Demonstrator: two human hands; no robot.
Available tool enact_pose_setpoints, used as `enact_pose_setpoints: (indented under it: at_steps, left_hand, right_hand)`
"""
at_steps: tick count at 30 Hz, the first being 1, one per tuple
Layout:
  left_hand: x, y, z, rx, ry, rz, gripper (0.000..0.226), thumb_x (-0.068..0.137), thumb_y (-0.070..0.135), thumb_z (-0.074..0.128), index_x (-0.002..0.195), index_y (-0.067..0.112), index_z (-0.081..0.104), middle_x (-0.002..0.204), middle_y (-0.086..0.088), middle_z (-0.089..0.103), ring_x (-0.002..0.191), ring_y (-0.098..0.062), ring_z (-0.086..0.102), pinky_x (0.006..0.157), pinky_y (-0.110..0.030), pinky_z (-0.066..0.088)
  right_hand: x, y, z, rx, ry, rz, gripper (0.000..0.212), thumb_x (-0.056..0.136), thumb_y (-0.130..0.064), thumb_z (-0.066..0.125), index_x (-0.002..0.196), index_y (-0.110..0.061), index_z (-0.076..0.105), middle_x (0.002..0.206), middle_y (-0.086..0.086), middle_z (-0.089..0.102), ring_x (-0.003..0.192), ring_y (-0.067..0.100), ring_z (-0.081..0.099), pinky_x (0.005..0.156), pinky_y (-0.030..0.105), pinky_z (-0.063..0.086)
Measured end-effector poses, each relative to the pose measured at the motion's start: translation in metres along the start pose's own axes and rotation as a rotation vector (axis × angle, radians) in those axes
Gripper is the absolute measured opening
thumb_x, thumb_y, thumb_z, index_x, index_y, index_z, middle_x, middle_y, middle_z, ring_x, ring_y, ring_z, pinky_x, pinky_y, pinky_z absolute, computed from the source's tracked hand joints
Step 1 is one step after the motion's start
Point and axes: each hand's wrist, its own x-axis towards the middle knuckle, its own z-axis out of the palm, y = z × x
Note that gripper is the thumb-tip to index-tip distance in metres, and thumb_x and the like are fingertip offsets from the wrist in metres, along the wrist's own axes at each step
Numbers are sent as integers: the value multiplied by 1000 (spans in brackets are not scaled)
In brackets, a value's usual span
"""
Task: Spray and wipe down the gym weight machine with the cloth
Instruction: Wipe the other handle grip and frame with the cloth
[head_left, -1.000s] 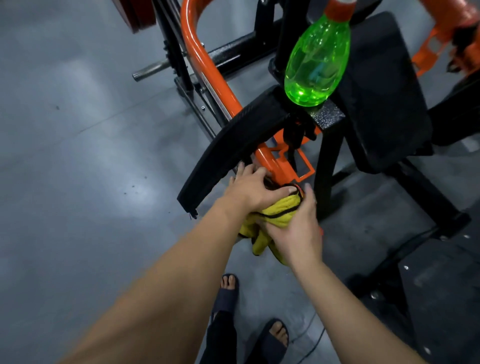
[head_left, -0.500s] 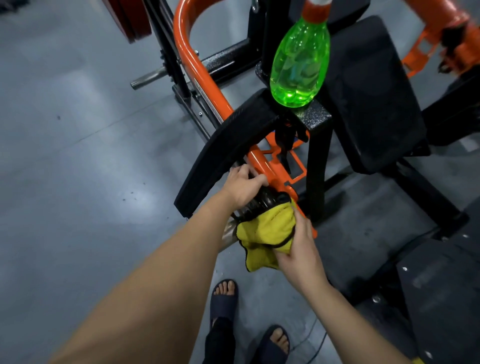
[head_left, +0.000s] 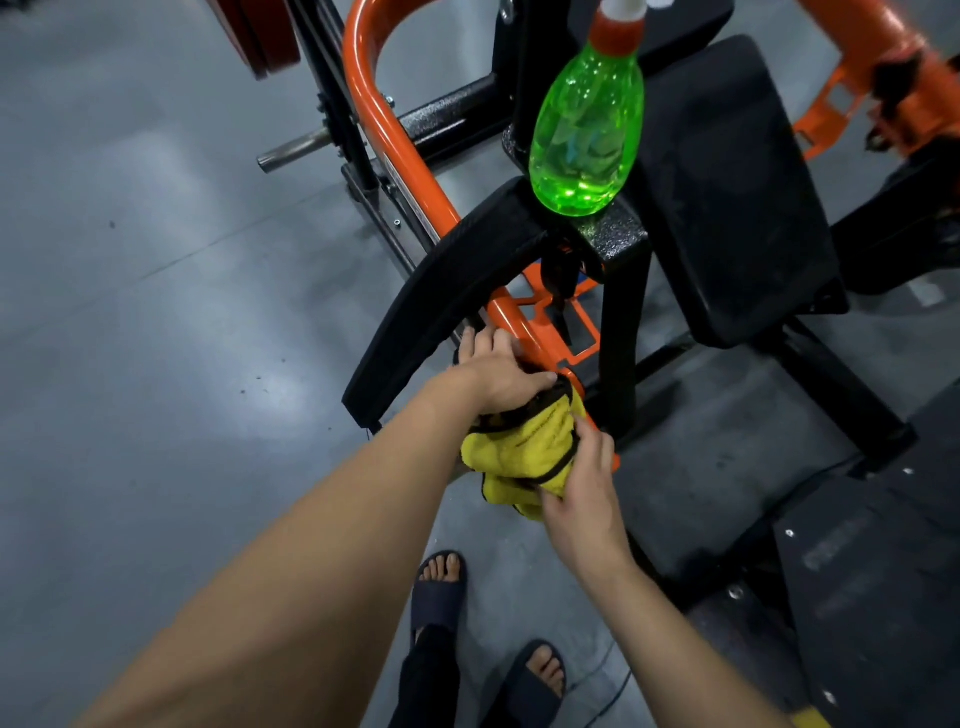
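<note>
A yellow cloth (head_left: 519, 452) with a dark border is bunched over the lower end of the machine's orange bar (head_left: 400, 150). My left hand (head_left: 493, 374) grips the top of the cloth and the bar end, fingers curled over them. My right hand (head_left: 582, 483) pinches the cloth's right edge from below. A green spray bottle (head_left: 584, 140) with an orange cap stands upright on a black metal bracket (head_left: 621, 239), apart from both hands. A curved black pad (head_left: 441, 296) sits just left of my left hand.
A large black seat pad (head_left: 727, 197) lies to the right, with black frame legs (head_left: 623, 338) under it. More orange frame (head_left: 893, 62) is at the top right. A steel weight peg (head_left: 296, 150) juts left. Grey floor (head_left: 156, 312) spreads left; my sandalled feet (head_left: 441, 582) are below.
My left hand shifted from the bar above the cloth onto the cloth's top edge. My right hand moved slightly lower on the cloth's right side.
</note>
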Motion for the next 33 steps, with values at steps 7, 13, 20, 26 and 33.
enact_pose_setpoints:
  at_steps: [7, 13, 20, 26, 33]
  left_hand:
    - [7, -3, -4, -192, 104, -42, 81, 100, 40, 52, 160, 6, 9, 164, -19, 14, 154, -34, 13, 125, -48, 19]
    - [16, -17, -14, -197, 366, -71, 32, 103, 39, 44, 122, 15, 55, 117, -10, 63, 107, -33, 63, 89, -45, 53]
    - [-13, -16, 30, -81, 336, 80, 65, 91, 69, 49, 138, 25, 46, 164, -3, 28, 157, -24, 10, 123, -58, -2]
    - [10, -23, 3, -508, 144, -47, 75, 87, 55, 57, 142, 16, 25, 140, -10, 48, 129, -31, 50, 112, -46, 39]
    - [22, -33, -21, -231, 310, -162, 28, 105, 34, 40, 121, 12, 46, 113, -19, 62, 104, -39, 61, 83, -42, 46]
  right_hand:
    - [-11, 3, 3, 23, 3, -18, 98, 76, 19, 54, 160, -16, 20, 154, -6, 21, 148, 23, 29, 115, 24, 24]
    - [-13, 20, -2, -72, -62, 24, 99, 83, 10, 60, 163, -17, 8, 158, 0, 17, 148, 27, 29, 115, 27, 26]
    - [7, 3, 19, -179, 88, 62, 103, 71, -23, 90, 152, -6, 29, 138, 17, 37, 130, 37, 35, 109, 48, 36]
    - [14, -7, 21, -225, 137, 16, 94, 75, -28, 89, 150, -9, 35, 134, 15, 41, 125, 37, 40, 105, 51, 40]
    - [-10, 28, 19, -79, 59, 62, 90, 82, -3, 75, 154, -16, 22, 144, 5, 32, 139, 34, 36, 112, 42, 36]
